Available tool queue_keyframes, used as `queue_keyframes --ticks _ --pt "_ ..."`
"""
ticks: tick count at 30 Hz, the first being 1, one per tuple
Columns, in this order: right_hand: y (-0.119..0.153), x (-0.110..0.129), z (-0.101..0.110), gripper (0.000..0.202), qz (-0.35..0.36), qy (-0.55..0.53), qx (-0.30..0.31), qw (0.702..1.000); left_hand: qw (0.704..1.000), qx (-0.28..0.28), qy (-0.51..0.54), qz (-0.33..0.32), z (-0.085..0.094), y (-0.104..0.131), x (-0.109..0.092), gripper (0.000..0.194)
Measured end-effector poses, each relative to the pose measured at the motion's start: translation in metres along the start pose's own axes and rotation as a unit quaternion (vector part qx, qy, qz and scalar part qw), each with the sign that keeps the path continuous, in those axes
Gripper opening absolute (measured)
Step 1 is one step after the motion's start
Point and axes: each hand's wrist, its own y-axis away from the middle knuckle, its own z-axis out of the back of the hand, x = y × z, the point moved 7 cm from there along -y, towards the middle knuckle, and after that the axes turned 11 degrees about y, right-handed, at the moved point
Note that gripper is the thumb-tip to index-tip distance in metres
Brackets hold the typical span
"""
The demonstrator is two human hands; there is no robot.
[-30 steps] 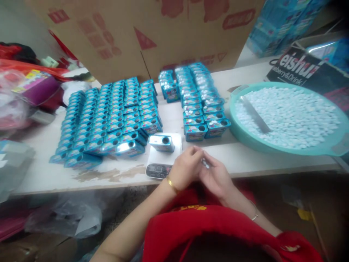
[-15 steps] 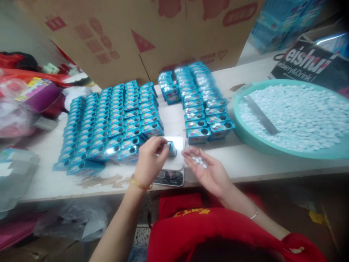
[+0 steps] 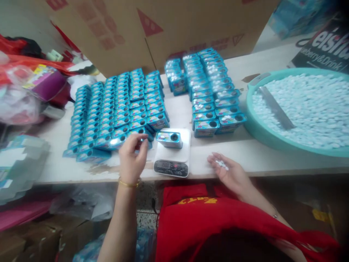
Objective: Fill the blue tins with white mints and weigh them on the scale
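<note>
A small blue tin (image 3: 165, 141) with a round dark opening in its top stands on a white kitchen scale (image 3: 185, 153). Left of the scale, my left hand (image 3: 132, 157) hovers with thumb and fingers pinched together; whatever lies between the fingertips is too small to make out. My right hand (image 3: 235, 179) is turned palm up to the right of the scale, its fingers curled around a few small white tablets (image 3: 222, 165).
Rows of blue tins (image 3: 109, 112) fill the left of the table; more tins (image 3: 207, 91), some with tablets on top, stand behind the scale. On the right is a turquoise basin (image 3: 252, 122) of tablets with a metal ruler-like strip (image 3: 276, 109). A large cardboard box (image 3: 185, 25) stands behind.
My left hand has drawn back leftward from the tin, which now shows fully on the scale. My right hand has moved away to the right with the tablets. The view has shifted slightly.
</note>
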Motion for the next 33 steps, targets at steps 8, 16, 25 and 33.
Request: queue_keyframes --ticks 8,16,25,33 --pt "-0.003 -0.006 0.011 0.019 0.028 0.011 0.023 0.999 0.982 0.058 -0.043 0.172 -0.011 0.059 0.083 0.026" --pt "0.008 -0.012 0.016 0.017 0.022 0.016 0.029 0.999 0.973 0.145 -0.03 0.179 -0.04 0.084 0.092 0.03" --pt "0.013 0.001 -0.005 0.02 0.032 0.054 0.029 0.998 0.971 0.177 -0.013 0.158 -0.056 0.085 0.071 0.025" --pt "0.028 -0.005 -0.065 0.025 -0.026 0.02 0.173 0.984 0.979 0.177 0.069 -0.073 -0.065 0.054 -0.048 0.017"
